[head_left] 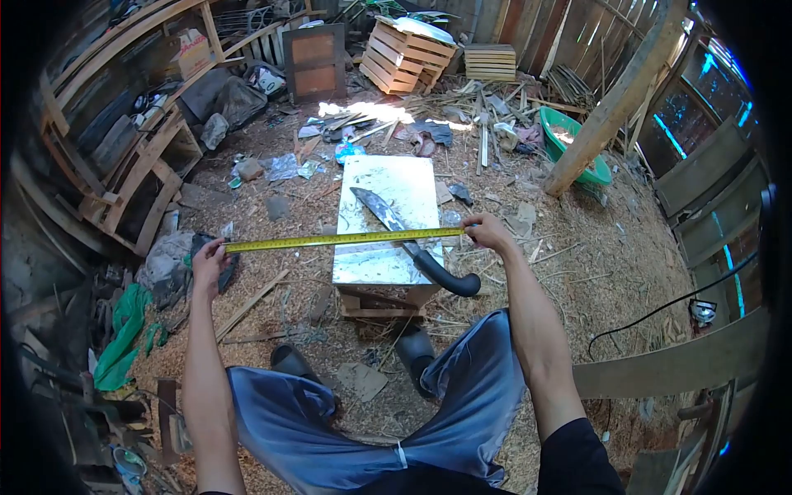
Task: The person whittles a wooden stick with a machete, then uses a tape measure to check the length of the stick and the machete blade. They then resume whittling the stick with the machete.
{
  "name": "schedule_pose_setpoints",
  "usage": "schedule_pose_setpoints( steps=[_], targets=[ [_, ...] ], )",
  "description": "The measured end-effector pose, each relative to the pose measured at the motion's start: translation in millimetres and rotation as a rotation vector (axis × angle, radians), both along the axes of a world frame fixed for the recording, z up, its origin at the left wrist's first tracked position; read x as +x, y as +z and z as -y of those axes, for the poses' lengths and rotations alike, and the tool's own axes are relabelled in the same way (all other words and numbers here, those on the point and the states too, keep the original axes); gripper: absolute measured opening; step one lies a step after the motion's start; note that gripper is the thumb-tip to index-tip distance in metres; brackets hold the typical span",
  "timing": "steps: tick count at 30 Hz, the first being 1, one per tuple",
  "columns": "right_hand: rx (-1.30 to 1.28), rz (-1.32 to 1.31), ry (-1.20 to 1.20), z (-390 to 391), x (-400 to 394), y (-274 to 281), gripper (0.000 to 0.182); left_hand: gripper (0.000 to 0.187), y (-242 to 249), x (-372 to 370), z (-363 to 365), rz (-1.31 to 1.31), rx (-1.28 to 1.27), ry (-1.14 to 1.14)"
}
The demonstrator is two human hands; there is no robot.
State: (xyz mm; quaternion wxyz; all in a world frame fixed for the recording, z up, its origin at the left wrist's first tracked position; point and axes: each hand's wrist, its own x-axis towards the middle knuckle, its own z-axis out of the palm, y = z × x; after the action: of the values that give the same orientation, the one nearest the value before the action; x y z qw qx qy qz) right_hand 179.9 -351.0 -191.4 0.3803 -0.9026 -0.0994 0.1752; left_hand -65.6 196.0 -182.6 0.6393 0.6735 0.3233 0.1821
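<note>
A yellow tape measure [330,240] is stretched level between my two hands, above a white-topped wooden stand. My left hand [209,262] pinches its left end, out to the left of the stand. At the right end my right hand [488,232] grips the tape, just beyond the stand's right edge. On the scratched white top [355,268] lies a machete [429,266], its blade pointing to the back left and its black curved handle hanging over the front right edge. The tape passes over the machete's blade.
Wood scraps [487,132] and litter cover the ground behind the stand. A wooden crate [404,58] and a green basin [551,136] stand farther back. A slanted post [615,99] rises at the right. Green plastic [121,338] lies at the left, near wooden framing [153,186].
</note>
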Motion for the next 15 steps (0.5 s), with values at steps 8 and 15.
schedule_pose_setpoints(
  steps=[8,15],
  targets=[
    [-0.078,0.033,-0.019,-2.8,-3.3,1.8,0.020,0.024,0.1,2.0,0.6,-0.010,-0.046,0.021],
    [-0.029,-0.052,-0.037,-1.3,-3.7,3.7,0.021,0.025,4.2,0.1,0.3,-0.009,-0.083,0.005]
  ],
)
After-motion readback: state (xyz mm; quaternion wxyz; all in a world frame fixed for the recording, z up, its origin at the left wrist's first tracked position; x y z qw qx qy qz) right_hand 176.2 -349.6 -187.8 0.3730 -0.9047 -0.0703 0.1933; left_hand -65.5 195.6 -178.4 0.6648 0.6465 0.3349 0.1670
